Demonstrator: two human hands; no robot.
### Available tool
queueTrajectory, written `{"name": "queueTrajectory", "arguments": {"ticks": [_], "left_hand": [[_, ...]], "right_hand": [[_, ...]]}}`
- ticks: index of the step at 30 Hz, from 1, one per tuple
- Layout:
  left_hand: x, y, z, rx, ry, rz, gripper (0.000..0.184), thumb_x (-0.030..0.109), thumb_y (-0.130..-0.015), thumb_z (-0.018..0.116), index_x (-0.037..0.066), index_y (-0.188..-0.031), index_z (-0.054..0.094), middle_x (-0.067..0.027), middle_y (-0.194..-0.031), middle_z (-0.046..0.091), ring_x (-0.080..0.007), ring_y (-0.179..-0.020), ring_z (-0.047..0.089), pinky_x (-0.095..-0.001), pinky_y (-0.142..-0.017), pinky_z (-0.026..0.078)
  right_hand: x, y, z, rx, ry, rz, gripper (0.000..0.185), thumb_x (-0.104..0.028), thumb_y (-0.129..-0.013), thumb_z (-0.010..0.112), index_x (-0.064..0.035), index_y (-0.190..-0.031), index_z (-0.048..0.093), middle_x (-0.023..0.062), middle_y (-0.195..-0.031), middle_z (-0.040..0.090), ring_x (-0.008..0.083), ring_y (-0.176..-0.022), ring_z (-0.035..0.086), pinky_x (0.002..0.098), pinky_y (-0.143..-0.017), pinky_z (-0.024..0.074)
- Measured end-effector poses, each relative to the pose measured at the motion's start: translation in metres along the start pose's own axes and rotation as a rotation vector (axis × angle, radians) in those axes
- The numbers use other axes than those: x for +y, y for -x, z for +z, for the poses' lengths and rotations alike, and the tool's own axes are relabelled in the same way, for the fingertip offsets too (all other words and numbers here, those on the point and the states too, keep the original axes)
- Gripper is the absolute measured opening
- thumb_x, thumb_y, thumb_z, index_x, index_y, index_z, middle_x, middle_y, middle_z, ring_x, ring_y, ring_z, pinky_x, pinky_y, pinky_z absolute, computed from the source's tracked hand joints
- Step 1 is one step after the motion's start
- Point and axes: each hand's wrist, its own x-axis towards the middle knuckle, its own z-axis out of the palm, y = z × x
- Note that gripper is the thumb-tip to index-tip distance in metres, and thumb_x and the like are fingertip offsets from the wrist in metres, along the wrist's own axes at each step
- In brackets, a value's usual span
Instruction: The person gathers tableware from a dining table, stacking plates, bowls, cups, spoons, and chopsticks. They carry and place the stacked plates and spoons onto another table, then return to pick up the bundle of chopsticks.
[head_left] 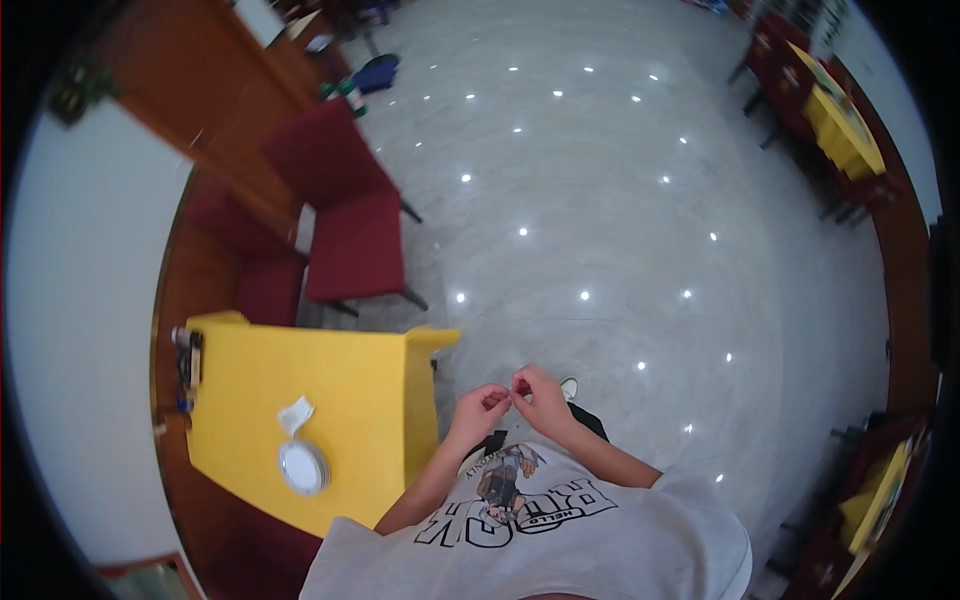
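In front of my shirt, my left hand [480,412] and my right hand [541,400] are held close together, fingertips nearly meeting. The fingers of both are curled into a pinch. Whatever lies between them, if anything, is too small to make out. To the left of my hands stands a table under a yellow tablecloth [355,375]. On it are a stack of white plates [300,467] and a crumpled white tissue [295,414] touching or just beside the stack. Neither hand touches the table.
Dark red chairs [355,245] stand beyond the table. Small items, including a dark holder [188,360], line its wall side. Green bottles [352,97] and a blue object [377,74] are on the floor farther off. More yellow-covered tables [842,135] stand along the right wall.
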Motion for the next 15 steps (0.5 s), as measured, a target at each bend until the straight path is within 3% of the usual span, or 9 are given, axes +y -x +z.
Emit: {"name": "queueTrajectory", "arguments": {"ticks": [6, 9, 11, 15], "left_hand": [[0.072, -0.082, 0.105, -0.289, -0.252, 0.107, 0.017, 0.012, -0.088, 0.067, 0.000, -0.099, 0.070, -0.0062, -0.081, 0.071, -0.0104, -0.074, 0.065, -0.0256, -0.067, 0.051], [0.103, -0.114, 0.152, -0.431, -0.478, 0.304, 0.018, 0.016, -0.085, 0.067, 0.002, -0.097, 0.071, -0.0102, -0.077, 0.071, -0.0162, -0.071, 0.068, -0.0288, -0.065, 0.052], [0.116, -0.132, 0.176, -0.554, -0.659, 0.448, 0.020, 0.025, -0.080, 0.068, 0.007, -0.090, 0.071, -0.0134, -0.078, 0.069, -0.0306, -0.071, 0.066, -0.0374, -0.063, 0.052], [0.138, -0.171, 0.225, -0.699, -0.698, 0.463, 0.023, 0.028, -0.079, 0.067, 0.008, -0.089, 0.071, -0.0134, -0.079, 0.069, -0.0329, -0.073, 0.066, -0.0402, -0.065, 0.052]], "right_hand": [[0.011, 0.021, -0.133, 0.294, 0.198, 0.019, 0.019, 0.002, -0.078, 0.063, -0.0049, -0.090, 0.051, 0.0132, -0.086, 0.054, 0.0314, -0.073, 0.061, 0.0388, -0.061, 0.0493], [0.017, 0.032, -0.180, 0.366, 0.281, 0.043, 0.018, -0.002, -0.079, 0.063, -0.0064, -0.092, 0.051, 0.0134, -0.086, 0.055, 0.0342, -0.073, 0.061, 0.0414, -0.061, 0.0489], [0.016, 0.038, -0.204, 0.395, 0.337, 0.050, 0.018, -0.003, -0.080, 0.063, -0.0067, -0.093, 0.051, 0.0135, -0.088, 0.056, 0.0350, -0.073, 0.061, 0.0422, -0.061, 0.0490], [0.014, 0.045, -0.245, 0.439, 0.381, 0.118, 0.020, -0.007, -0.082, 0.063, -0.0064, -0.098, 0.052, 0.0141, -0.091, 0.059, 0.0363, -0.075, 0.062, 0.0438, -0.062, 0.0492]]}}
